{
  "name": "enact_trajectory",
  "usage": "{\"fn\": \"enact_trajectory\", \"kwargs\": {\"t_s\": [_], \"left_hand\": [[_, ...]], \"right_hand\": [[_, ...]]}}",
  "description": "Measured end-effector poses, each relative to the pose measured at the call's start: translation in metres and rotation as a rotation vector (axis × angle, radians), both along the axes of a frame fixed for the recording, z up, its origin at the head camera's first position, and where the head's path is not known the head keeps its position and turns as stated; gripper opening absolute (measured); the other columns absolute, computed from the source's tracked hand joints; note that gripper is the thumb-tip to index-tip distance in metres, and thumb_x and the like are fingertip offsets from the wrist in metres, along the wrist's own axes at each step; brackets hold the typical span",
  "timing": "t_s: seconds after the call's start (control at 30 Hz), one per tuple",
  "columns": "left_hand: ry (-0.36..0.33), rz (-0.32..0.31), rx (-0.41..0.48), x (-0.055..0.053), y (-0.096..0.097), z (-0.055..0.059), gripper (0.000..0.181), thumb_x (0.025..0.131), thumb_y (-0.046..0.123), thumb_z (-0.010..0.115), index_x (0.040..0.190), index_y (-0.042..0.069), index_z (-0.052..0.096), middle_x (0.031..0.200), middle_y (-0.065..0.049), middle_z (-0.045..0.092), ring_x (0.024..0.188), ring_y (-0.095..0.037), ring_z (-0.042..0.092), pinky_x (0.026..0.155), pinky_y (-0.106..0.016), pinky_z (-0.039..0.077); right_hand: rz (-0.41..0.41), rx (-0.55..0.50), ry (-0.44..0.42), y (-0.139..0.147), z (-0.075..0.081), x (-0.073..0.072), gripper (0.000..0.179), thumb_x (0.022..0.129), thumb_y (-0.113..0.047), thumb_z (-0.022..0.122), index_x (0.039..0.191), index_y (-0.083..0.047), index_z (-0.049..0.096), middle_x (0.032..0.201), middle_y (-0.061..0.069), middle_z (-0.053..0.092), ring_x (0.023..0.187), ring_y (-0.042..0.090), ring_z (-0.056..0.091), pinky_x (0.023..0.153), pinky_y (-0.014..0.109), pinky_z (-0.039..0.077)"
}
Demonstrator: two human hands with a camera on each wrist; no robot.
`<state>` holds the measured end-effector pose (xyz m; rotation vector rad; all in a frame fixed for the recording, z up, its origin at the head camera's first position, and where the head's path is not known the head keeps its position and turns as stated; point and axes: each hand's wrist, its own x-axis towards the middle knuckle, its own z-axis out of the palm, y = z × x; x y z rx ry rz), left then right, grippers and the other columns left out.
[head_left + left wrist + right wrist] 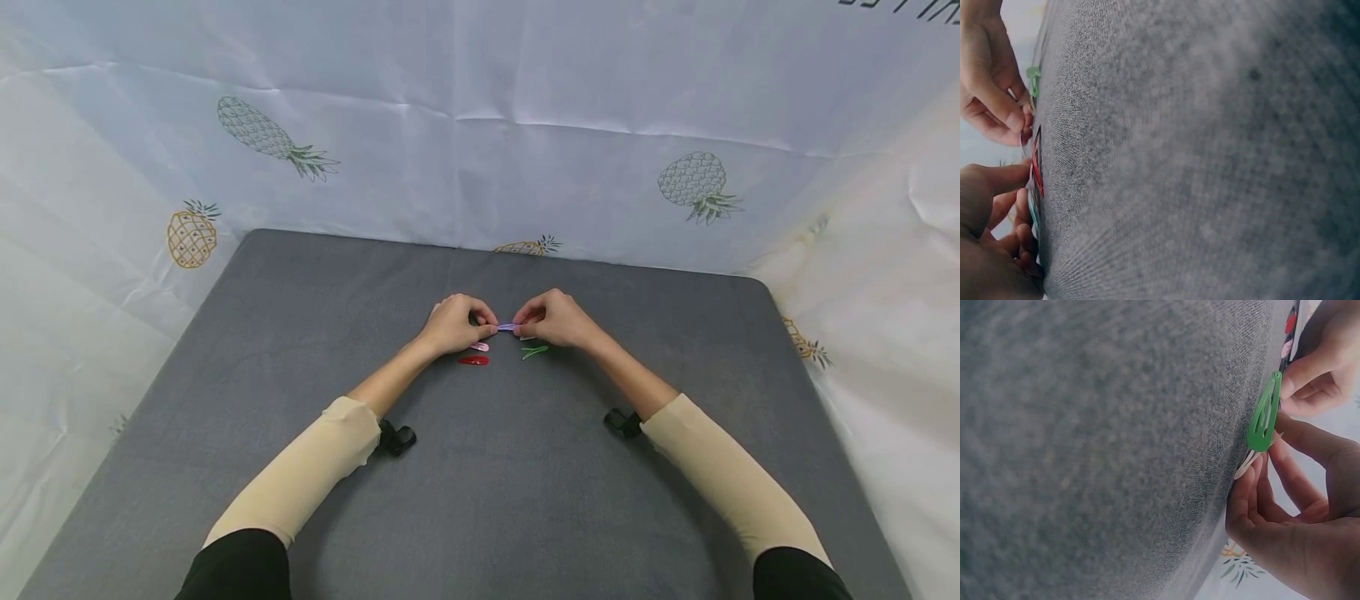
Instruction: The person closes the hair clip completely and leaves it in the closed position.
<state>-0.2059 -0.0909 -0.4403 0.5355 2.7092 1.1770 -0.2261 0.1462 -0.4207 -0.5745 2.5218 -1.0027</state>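
Observation:
A purple snap hair clip [507,327] is pinched at one end by my left hand [454,323] and at the other by my right hand [561,321], just above the table. Close below the left hand lie a pink clip [482,347] and a red clip [474,360]. A teal clip [1032,211] shows beside the left fingers in the left wrist view. By the right hand lies a green clip [534,351], its metal snap raised. A cream clip [1247,465] sits under the right fingers, partly hidden.
The grey cloth-covered table [510,483] stretches around both arms. Behind it hangs a white curtain [480,183] printed with pineapples. Black wrist cameras hang under the forearms, the left camera [397,439] and the right camera [622,423] above the cloth.

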Motion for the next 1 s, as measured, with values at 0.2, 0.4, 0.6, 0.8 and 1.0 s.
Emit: {"fn": "enact_trajectory", "kwargs": {"t_s": [0.2, 0.4, 0.6, 0.8, 1.0], "left_hand": [[-0.009, -0.003, -0.002, 0.0007, 0.0007, -0.0005, 0.007, 0.098, 0.019, 0.081, 0.096, 0.014, 0.085, 0.089, -0.001, 0.075, 0.078, -0.012, 0.057, 0.083, -0.034, 0.032], [0.005, 0.0, 0.0, 0.0008, 0.0007, -0.001, 0.007, 0.098, 0.018, 0.081, 0.096, 0.013, 0.085, 0.089, -0.003, 0.076, 0.078, -0.013, 0.057, 0.082, -0.034, 0.031], [0.005, 0.006, -0.002, 0.0016, 0.001, -0.0006, 0.007, 0.097, 0.019, 0.081, 0.096, 0.013, 0.085, 0.09, -0.003, 0.077, 0.08, -0.013, 0.058, 0.084, -0.034, 0.031], [0.002, 0.005, -0.001, 0.0011, 0.0005, -0.0004, 0.007, 0.097, 0.02, 0.081, 0.096, 0.014, 0.086, 0.089, -0.002, 0.077, 0.079, -0.012, 0.058, 0.084, -0.035, 0.031], [-0.002, 0.001, 0.007, 0.002, 0.0004, 0.002, 0.007, 0.097, 0.019, 0.081, 0.097, 0.014, 0.085, 0.09, -0.002, 0.076, 0.078, -0.012, 0.058, 0.086, -0.036, 0.033]], "right_hand": [[0.004, 0.005, 0.016, -0.0001, -0.0026, 0.0001, 0.015, 0.097, -0.015, 0.081, 0.108, -0.004, 0.084, 0.095, 0.011, 0.082, 0.076, 0.01, 0.069, 0.069, 0.025, 0.052], [0.01, 0.004, 0.034, -0.0002, -0.0035, 0.0006, 0.014, 0.098, -0.014, 0.08, 0.107, -0.004, 0.083, 0.094, 0.012, 0.082, 0.076, 0.01, 0.069, 0.069, 0.026, 0.052], [0.012, -0.005, 0.035, 0.0003, -0.0033, 0.0008, 0.017, 0.097, -0.015, 0.081, 0.11, -0.004, 0.083, 0.097, 0.013, 0.082, 0.079, 0.01, 0.07, 0.072, 0.026, 0.054], [0.002, -0.012, 0.034, 0.0006, -0.004, 0.0007, 0.016, 0.097, -0.015, 0.081, 0.109, -0.005, 0.083, 0.098, 0.011, 0.082, 0.08, 0.009, 0.072, 0.073, 0.026, 0.055], [-0.004, -0.037, 0.027, 0.002, -0.0042, -0.0004, 0.016, 0.097, -0.018, 0.082, 0.109, -0.007, 0.083, 0.097, 0.01, 0.083, 0.081, 0.012, 0.073, 0.074, 0.027, 0.056]]}}
